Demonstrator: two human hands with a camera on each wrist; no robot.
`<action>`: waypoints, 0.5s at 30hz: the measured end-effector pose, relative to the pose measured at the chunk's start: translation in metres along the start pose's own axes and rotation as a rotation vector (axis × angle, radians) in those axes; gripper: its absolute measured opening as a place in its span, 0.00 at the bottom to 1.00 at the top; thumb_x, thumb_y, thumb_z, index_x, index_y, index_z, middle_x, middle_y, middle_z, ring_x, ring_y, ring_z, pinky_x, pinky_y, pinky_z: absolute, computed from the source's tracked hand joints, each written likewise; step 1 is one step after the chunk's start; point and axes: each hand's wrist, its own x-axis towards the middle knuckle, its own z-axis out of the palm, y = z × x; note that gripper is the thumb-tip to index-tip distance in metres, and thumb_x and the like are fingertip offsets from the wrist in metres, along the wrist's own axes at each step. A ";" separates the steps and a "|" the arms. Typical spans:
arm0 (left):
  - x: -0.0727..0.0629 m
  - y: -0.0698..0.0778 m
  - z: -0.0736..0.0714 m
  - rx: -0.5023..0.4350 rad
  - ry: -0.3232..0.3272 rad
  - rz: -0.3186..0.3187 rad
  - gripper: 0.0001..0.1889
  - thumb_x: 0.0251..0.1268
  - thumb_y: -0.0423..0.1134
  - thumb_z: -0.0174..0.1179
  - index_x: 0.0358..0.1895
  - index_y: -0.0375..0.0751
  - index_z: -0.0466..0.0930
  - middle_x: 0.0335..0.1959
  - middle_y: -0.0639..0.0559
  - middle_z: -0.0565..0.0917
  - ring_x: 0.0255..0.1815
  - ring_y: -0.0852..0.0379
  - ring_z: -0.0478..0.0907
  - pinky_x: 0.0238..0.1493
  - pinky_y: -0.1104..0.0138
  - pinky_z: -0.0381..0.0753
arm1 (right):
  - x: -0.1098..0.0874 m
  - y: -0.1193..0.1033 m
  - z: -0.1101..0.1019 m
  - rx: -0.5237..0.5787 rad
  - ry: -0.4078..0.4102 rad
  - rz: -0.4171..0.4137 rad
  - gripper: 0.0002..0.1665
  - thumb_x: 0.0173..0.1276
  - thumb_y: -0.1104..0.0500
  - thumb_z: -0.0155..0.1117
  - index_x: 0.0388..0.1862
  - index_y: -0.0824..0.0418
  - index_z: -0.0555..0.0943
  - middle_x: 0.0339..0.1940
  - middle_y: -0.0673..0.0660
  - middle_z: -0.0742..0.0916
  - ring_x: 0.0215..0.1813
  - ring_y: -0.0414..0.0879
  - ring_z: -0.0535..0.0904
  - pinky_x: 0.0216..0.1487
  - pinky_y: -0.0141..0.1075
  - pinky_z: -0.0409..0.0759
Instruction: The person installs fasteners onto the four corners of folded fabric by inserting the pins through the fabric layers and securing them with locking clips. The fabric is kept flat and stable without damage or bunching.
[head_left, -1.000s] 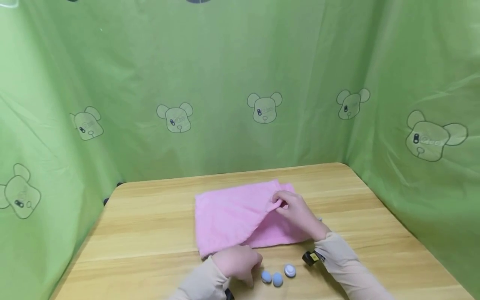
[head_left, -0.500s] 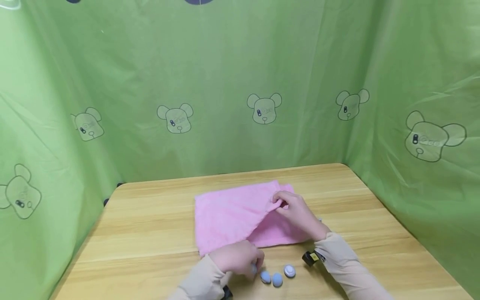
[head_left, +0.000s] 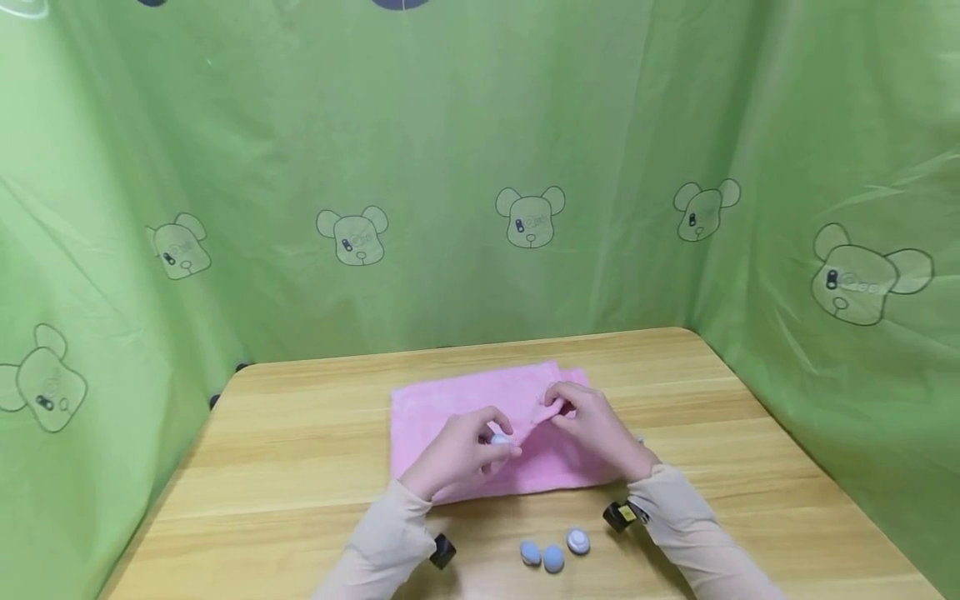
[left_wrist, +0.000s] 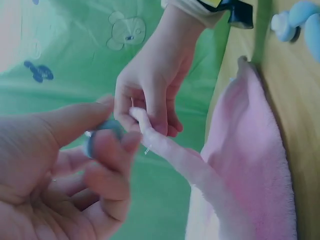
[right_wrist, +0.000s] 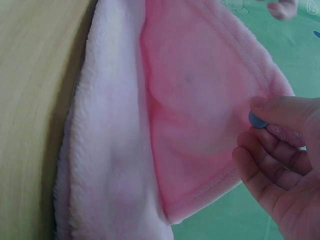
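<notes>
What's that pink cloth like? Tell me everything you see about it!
The pink cloth looks soft and fluffy, with a hem along its edges. It lies in layers on the wood-patterned table. The right hand pinches the top layer and holds it up like a little tent flap, so you can see inside from the right wrist view. A small blue piece sits under the thumb there. The left hand is close too, but I can't tell whether it touches the cloth.

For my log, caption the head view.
Right hand grips raised pink cloth; left hand holds a small blue piece.
</notes>
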 end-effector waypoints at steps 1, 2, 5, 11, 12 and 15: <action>0.003 -0.001 0.000 -0.011 0.025 0.001 0.11 0.61 0.46 0.66 0.41 0.48 0.77 0.22 0.48 0.82 0.17 0.63 0.75 0.21 0.70 0.78 | 0.000 0.000 0.000 0.003 0.000 -0.003 0.12 0.55 0.74 0.67 0.34 0.61 0.80 0.37 0.55 0.87 0.35 0.42 0.82 0.39 0.29 0.83; 0.006 -0.003 -0.001 -0.019 0.050 0.005 0.10 0.61 0.46 0.66 0.39 0.49 0.77 0.21 0.50 0.81 0.16 0.63 0.74 0.20 0.70 0.77 | 0.000 0.000 0.000 0.007 0.000 -0.005 0.11 0.55 0.73 0.67 0.34 0.61 0.80 0.38 0.55 0.87 0.35 0.43 0.82 0.39 0.29 0.83; 0.018 -0.010 0.000 -0.062 0.115 0.011 0.08 0.62 0.46 0.65 0.36 0.48 0.78 0.20 0.56 0.78 0.17 0.64 0.73 0.20 0.72 0.75 | 0.000 -0.001 0.000 0.010 -0.009 0.006 0.11 0.56 0.73 0.67 0.35 0.60 0.80 0.38 0.55 0.87 0.36 0.42 0.82 0.40 0.29 0.83; 0.040 -0.020 0.004 -0.338 0.165 -0.085 0.18 0.69 0.48 0.58 0.38 0.33 0.81 0.20 0.56 0.75 0.18 0.64 0.68 0.20 0.75 0.70 | 0.000 0.001 -0.001 0.017 -0.013 0.017 0.11 0.55 0.73 0.67 0.34 0.60 0.80 0.38 0.55 0.87 0.36 0.42 0.82 0.40 0.28 0.83; 0.043 -0.022 0.005 -0.382 0.168 -0.105 0.20 0.71 0.49 0.55 0.39 0.30 0.80 0.19 0.56 0.74 0.18 0.64 0.67 0.20 0.75 0.69 | 0.000 0.001 -0.001 0.018 -0.010 0.012 0.11 0.55 0.73 0.67 0.34 0.60 0.80 0.37 0.55 0.87 0.36 0.44 0.82 0.40 0.28 0.83; 0.052 -0.028 0.009 -0.491 0.174 -0.169 0.26 0.74 0.54 0.48 0.36 0.31 0.79 0.17 0.58 0.72 0.16 0.65 0.65 0.19 0.75 0.66 | -0.001 0.002 -0.001 0.023 -0.008 0.005 0.12 0.54 0.74 0.67 0.34 0.60 0.80 0.36 0.55 0.87 0.36 0.46 0.82 0.39 0.28 0.82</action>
